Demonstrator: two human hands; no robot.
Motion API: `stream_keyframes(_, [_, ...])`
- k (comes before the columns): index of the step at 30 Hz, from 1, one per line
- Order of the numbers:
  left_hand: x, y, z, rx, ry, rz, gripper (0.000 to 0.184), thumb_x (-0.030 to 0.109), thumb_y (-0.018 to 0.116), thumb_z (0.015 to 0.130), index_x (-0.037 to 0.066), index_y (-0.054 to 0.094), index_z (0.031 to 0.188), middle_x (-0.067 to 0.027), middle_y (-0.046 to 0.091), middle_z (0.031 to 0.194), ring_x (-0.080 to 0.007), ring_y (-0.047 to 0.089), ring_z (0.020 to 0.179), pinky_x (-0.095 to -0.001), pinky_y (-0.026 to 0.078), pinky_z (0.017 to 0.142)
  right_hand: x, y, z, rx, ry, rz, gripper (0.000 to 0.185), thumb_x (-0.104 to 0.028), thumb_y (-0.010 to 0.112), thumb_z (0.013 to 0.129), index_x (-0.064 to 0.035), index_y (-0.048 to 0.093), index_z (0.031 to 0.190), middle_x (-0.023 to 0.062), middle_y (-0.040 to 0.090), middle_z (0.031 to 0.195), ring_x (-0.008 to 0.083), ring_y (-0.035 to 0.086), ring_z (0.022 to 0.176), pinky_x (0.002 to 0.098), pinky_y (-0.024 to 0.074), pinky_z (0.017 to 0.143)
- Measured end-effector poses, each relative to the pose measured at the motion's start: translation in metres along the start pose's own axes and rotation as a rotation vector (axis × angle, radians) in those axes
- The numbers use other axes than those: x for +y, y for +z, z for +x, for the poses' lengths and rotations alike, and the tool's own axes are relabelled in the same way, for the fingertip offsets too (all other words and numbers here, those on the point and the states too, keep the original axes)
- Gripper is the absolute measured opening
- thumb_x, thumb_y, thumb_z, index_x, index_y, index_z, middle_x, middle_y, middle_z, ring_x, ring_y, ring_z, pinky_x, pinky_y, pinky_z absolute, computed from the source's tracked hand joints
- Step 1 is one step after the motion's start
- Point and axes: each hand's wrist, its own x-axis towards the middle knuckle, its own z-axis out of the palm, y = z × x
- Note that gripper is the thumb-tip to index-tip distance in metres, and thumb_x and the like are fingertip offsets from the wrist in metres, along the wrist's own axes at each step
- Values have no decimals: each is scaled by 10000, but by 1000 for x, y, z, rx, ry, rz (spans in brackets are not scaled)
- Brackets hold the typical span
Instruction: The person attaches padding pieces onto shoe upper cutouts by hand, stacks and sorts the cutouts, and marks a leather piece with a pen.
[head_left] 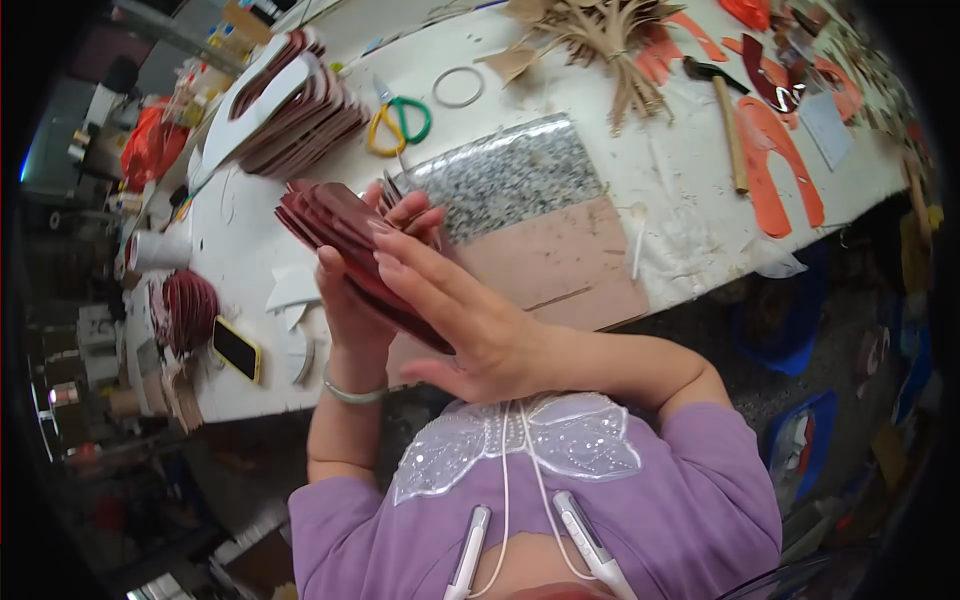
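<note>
A stack of dark red, leather-like cut pieces [345, 225] is held up over the table, tilted, with its layers fanned at the far end. My left hand [355, 310] is wrapped round the stack from below, thumb on the near side and fingertips showing beyond it. Across the stack's right side lies my right hand [480, 320], its fingers stretched out flat and touching the pieces, thumb apart. Just beyond the left fingertips is a thin metallic thing that I cannot make out. A speckled stone slab [510, 175] and a pinkish-brown board [560, 265] lie beside the hands.
Scissors with green and yellow handles [400, 125] and a metal ring [458, 87] lie behind. At the left are layered pieces [300, 115], a dark red bundle [185, 310], a thread spool [160, 250] and a phone [236, 350]. A hammer [730, 130] lies among orange pieces [765, 190].
</note>
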Motion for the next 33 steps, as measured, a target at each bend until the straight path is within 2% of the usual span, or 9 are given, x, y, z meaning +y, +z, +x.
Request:
stream_keyframes(3, [6,-42,-27,-38,95,-266,797,573,570,847,3,461,1393,-123,606,1179,-245,569,1108,-363,442,1003,1,-3,2,-124,185,759,1030,-93,816,716,-34,200,1539,215,277,1556,352,270,1449,472,257,1186])
stream_keyframes(5, [6,-47,-35,-69,103,-360,796,572,563,847,4,456,1394,-126,608,1174,-252,571,1111,-369,447,1004,17,-25,-4,-303,258,224,1048,-140,833,694,-31,219,1536,197,277,1566,331,278,1452,463,244,1195])
stream_keyframes(8, [3,-50,-39,-283,79,-643,796,571,542,847,6,440,1399,-136,615,1159,-273,578,1118,-388,459,1007,21,-13,-20,-640,222,-49,1029,-155,836,678,-23,260,1521,179,282,1570,337,287,1448,453,270,1189])
stream_keyframes(18, [11,-38,-73,265,120,-84,785,536,540,844,13,415,1416,-117,615,1061,-282,588,1089,-446,391,1098,39,16,-24,-428,250,109,853,-139,821,699,-13,412,1437,168,367,1529,339,328,1427,446,321,1169])
stream_keyframes(23, [-2,-55,-75,221,193,-167,758,490,533,842,13,414,1418,-112,620,1051,-283,585,1096,-465,352,1136,34,24,-29,-421,234,209,836,-145,831,709,-11,420,1425,161,409,1504,335,349,1416,443,329,1162])
stream_keyframes(24, [-2,-54,-74,218,192,-171,758,490,533,842,13,414,1418,-112,620,1051,-283,585,1096,-465,352,1136,33,22,-29,-274,262,154,823,-138,839,710,-6,430,1412,170,426,1489,321,374,1400,439,346,1149])
stream_keyframes(26, [-1,-44,-70,5,231,-289,754,440,559,819,7,411,1418,-104,623,1028,-283,598,1067,-473,351,1136,37,12,-32,-130,286,95,810,-131,848,712,-1,440,1400,178,443,1473,306,399,1384,434,362,1136])
stream_keyframes(28, [2,-33,-60,-223,266,-403,755,390,586,796,1,408,1418,-96,625,1005,-283,611,1038,-480,350,1136,49,3,-40,170,842,578,737,-163,836,756,8,468,1371,202,478,1422,294,393,1389,435,367,1122])
stream_keyframes(33, [9,-8,-27,-572,230,-173,764,202,715,727,9,425,1407,-88,650,1033,-267,636,994,-465,409,1095,27,-38,16,-189,810,963,707,-83,780,800,-26,426,1410,188,435,1455,264,428,1351,395,415,1084])
